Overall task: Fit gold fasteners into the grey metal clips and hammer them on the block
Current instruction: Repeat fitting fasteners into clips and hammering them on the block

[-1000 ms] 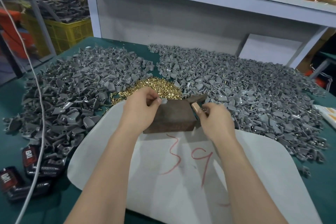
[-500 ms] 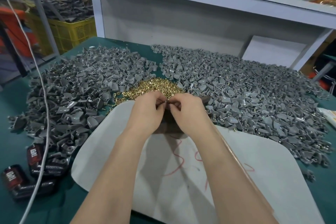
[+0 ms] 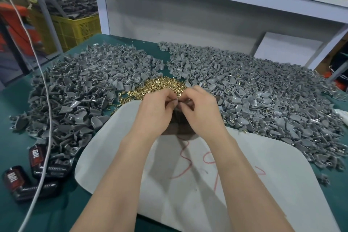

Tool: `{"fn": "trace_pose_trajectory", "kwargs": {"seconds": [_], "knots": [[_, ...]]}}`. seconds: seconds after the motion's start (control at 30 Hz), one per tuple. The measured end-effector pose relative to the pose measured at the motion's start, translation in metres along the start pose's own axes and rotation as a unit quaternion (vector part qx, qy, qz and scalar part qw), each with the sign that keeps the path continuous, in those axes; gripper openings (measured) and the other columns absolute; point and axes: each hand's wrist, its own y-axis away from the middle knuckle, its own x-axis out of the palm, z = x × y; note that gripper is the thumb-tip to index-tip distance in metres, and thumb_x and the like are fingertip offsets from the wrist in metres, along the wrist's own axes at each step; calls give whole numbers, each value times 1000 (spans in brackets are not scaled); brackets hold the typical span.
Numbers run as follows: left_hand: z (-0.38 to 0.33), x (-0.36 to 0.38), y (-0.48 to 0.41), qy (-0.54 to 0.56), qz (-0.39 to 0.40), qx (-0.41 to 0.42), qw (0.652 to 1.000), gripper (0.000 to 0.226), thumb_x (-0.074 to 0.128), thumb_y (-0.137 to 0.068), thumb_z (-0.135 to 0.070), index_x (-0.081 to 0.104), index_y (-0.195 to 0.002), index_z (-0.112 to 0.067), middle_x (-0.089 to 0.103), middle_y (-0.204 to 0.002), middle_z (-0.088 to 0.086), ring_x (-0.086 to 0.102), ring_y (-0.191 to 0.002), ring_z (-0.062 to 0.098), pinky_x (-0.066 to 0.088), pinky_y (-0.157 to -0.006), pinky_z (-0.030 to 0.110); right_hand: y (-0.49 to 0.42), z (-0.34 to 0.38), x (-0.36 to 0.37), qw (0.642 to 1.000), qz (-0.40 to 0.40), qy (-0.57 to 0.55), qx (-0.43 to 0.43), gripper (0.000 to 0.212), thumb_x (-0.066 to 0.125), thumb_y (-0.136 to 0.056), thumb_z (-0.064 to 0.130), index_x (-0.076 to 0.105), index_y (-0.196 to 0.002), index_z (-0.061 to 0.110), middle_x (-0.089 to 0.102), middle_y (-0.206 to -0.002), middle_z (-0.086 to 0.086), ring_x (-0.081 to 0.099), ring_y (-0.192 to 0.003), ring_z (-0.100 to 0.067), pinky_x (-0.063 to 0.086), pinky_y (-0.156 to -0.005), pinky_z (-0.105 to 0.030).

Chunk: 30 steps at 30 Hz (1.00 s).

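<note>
Both: left hand (image 3: 155, 112) | right hand (image 3: 202, 114) | fingers (image 3: 169, 98) curled, pinching small piece (image 3: 188, 103) together | over block (image 3: 180, 126)

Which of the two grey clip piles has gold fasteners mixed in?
The right-hand pile: gold specks show among its clips, while the left-hand pile looks plain grey.

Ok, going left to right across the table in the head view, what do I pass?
Black red-labelled packs → left pile of grey clips → gold fasteners → right pile of grey clips.
</note>
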Motion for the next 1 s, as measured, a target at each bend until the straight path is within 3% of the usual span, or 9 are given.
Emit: {"fn": "trace_pose_trajectory", "kwargs": {"seconds": [0.2, 0.37, 0.53, 0.6, 0.67, 0.73, 0.83, 0.9, 1.0], "knots": [[4, -5, 1, -12, 36, 45, 998, 10, 61, -89, -10, 65, -93, -19, 63, -80, -12, 61, -83, 8, 46, -77, 17, 4, -8, -2, 999, 32, -37, 2, 7, 65, -84, 9, 60, -82, 12, 44, -80, 13, 48, -66, -4, 46, -69, -34], [0, -1, 0, 7, 10, 38, 999, 21, 60, -91, -13, 67, -108, -21, 62, -90, -14, 58, -89, 2, 42, -80, 7, 5, -7, 0, 995, 3, -79, 65, 3, 64, -86, 14, 62, -86, 16, 62, -84, 6, 58, -75, -8, 47, -73, -26], [0, -5, -3, 118, -107, -28, 987, 19, 56, -94, -16, 64, -110, -22, 62, -93, -19, 58, -91, -1, 39, -79, 3, -15, -37, -27, 947, -174, -101, 251, 9, 63, -90, 25, 55, -85, 24, 62, -85, 11, 56, -72, 1, 45, -64, -15], [1, -9, -5, 167, -175, -80, 967, 17, 52, -94, -14, 64, -103, -22, 64, -93, -15, 59, -89, 1, 41, -77, 6, -28, -58, -42, 909, -229, -88, 337, 16, 58, -93, 27, 57, -104, 16, 63, -109, -2, 58, -91, -10, 47, -77, -24], [3, -14, -7, 235, -238, -135, 933, 18, 50, -94, -11, 64, -100, -22, 62, -90, -16, 56, -82, -4, 40, -68, 2, -36, -64, -42, 896, -187, -24, 402, 44, 53, -94, 34, 47, -132, 12, 41, -142, -13, 40, -129, -26, 36, -107, -41], [6, -19, -10, 323, -297, -190, 878, 20, 48, -93, -9, 62, -102, -21, 60, -92, -13, 55, -81, -3, 41, -66, 4, -38, -45, -24, 923, -138, 51, 356, 55, 51, -94, 35, 34, -144, 20, 19, -156, -10, 16, -143, -31, 18, -116, -49], [12, -30, -11, 403, -388, -243, 793, 21, 43, -95, -9, 57, -101, -22, 58, -98, -4, 53, -81, 6, 40, -64, 10, -40, 11, 19, 991, -18, -18, 135, 42, 54, -94, 25, 48, -136, 23, 50, -138, -3, 46, -124, -19, 35, -109, -38], [15, -37, -12, 410, -443, -241, 760, 20, 39, -95, -8, 54, -102, -20, 56, -96, -4, 50, -76, 5, 39, -62, 9, -46, 48, 50, 992, 107, -54, 31, 34, 57, -92, 19, 58, -126, 21, 62, -123, 0, 57, -110, -17, 43, -101, -37], [20, -43, -13, 415, -479, -236, 737, 21, 36, -95, -7, 52, -104, -18, 56, -98, -5, 52, -86, 7, 42, -77, 17, -64, 82, 88, 978, 204, 18, -36, 34, 53, -92, 15, 59, -125, 20, 59, -127, -8, 53, -117, -28, 42, -100, -43]]}}
